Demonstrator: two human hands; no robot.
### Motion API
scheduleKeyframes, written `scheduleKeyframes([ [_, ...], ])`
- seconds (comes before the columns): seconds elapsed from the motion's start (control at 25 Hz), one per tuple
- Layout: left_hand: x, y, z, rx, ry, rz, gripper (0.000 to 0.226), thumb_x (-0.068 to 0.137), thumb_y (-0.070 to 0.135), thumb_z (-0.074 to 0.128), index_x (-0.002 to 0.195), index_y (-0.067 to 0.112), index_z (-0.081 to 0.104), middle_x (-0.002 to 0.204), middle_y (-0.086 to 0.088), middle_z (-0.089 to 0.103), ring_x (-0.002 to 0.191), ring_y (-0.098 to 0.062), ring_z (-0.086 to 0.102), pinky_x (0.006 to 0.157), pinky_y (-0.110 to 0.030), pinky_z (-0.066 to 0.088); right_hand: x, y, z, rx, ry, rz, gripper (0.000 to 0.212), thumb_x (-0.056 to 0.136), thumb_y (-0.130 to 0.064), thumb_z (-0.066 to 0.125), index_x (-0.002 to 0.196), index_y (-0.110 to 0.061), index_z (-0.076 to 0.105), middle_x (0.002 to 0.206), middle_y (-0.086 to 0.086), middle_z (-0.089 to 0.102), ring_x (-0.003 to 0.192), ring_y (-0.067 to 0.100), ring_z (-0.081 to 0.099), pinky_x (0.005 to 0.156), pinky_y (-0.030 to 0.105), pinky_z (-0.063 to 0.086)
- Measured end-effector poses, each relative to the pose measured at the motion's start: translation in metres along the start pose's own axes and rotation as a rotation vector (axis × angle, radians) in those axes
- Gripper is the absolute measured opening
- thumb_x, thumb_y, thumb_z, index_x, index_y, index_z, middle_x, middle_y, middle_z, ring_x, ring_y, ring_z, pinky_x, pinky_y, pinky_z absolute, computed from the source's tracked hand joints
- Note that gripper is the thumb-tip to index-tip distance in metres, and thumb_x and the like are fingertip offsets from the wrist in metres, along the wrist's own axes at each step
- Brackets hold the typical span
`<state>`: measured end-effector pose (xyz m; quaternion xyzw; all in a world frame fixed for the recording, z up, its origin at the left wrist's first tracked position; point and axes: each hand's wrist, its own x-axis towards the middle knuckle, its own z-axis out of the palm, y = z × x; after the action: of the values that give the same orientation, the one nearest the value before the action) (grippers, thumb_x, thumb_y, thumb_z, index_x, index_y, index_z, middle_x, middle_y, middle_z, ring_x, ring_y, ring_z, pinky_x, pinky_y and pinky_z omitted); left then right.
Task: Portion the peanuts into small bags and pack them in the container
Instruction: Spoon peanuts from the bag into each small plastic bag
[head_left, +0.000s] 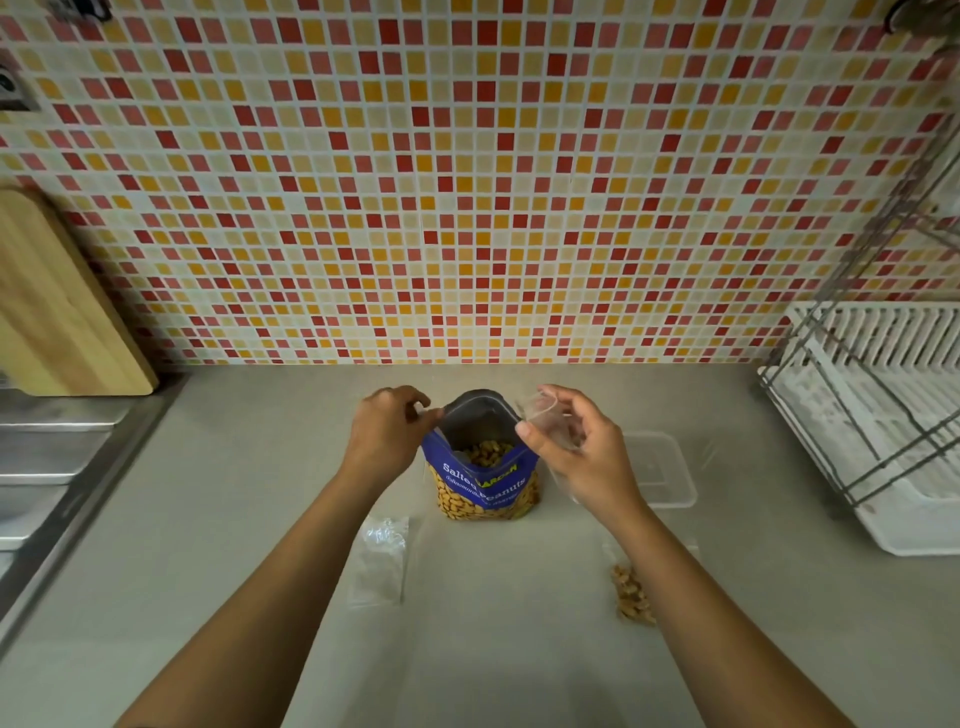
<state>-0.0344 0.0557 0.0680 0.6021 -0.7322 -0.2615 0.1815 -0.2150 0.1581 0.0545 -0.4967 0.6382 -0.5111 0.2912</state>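
1. I see the left grip (387, 434) with fingers curled, pinching the left rim of the blue Salted Peanuts pouch (483, 483) and holding its mouth wide.
2. The pouch stands upright mid-bench (234, 519), with peanuts showing inside.
3. The right grip (576, 447) holds an empty small clear bag (543, 415) between thumb and fingers, just beside the pouch's right rim.
4. A clear plastic container (657, 470) sits on the bench just right of that hand.
5. A filled bag of peanuts (631, 592) lies near my right forearm.
6. Spare clear bags (379, 558) lie by the left forearm.
7. A white dish rack (883, 415) stands far right and a wooden cutting board (57, 312) leans far left.
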Motion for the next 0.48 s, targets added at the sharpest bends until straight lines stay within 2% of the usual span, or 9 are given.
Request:
scheduleKeyframes([
  [0.12,-0.004,0.006,-0.002,-0.077,0.111,0.175,0.021,0.089,0.023,0.06,0.1,0.009,0.07,0.096,-0.009,0.071,0.08,-0.014,0.058,0.068,-0.022,0.041,-0.001,0.007,0.003,0.005,0.014,0.026,0.052,0.073,-0.045,0.07,0.119,-0.025,0.055,0.113,-0.013,0.061,0.106,0.006,0.058,0.072,0.014,0.052],
  [0.2,-0.006,0.01,-0.005,0.024,0.182,0.328,0.024,0.089,0.026,0.059,0.101,0.01,0.071,0.094,-0.009,0.072,0.08,-0.018,0.061,0.069,-0.023,0.043,-0.001,0.008,0.003,0.016,0.02,0.035,0.046,0.075,-0.04,0.071,0.116,-0.024,0.056,0.105,-0.018,0.062,0.102,0.005,0.06,0.07,0.016,0.053],
  [0.32,-0.008,0.013,0.002,0.478,0.081,0.47,0.031,0.094,0.036,0.048,0.112,0.018,0.065,0.108,-0.007,0.068,0.109,-0.023,0.055,0.087,-0.034,0.038,-0.001,0.011,0.003,-0.025,0.002,0.049,0.045,0.075,-0.039,0.071,0.114,-0.022,0.057,0.099,-0.024,0.06,0.099,0.001,0.059,0.07,0.013,0.051],
  [0.4,-0.014,0.013,0.016,0.592,-0.017,0.413,0.033,0.095,0.04,0.042,0.116,0.022,0.061,0.119,-0.005,0.062,0.127,-0.022,0.042,0.096,-0.041,0.03,-0.002,0.013,0.004,-0.044,-0.003,0.052,0.045,0.076,-0.039,0.071,0.114,-0.02,0.058,0.097,-0.025,0.06,0.099,0.001,0.059,0.071,0.011,0.05],
  [0.48,-0.015,0.014,0.023,0.416,-0.001,0.23,0.03,0.096,0.038,0.042,0.111,0.021,0.063,0.111,-0.006,0.062,0.121,-0.023,0.045,0.094,-0.043,0.03,-0.004,0.016,0.005,-0.037,-0.006,0.045,0.046,0.076,-0.039,0.071,0.115,-0.019,0.058,0.098,-0.022,0.063,0.1,0.003,0.061,0.074,0.011,0.05],
])
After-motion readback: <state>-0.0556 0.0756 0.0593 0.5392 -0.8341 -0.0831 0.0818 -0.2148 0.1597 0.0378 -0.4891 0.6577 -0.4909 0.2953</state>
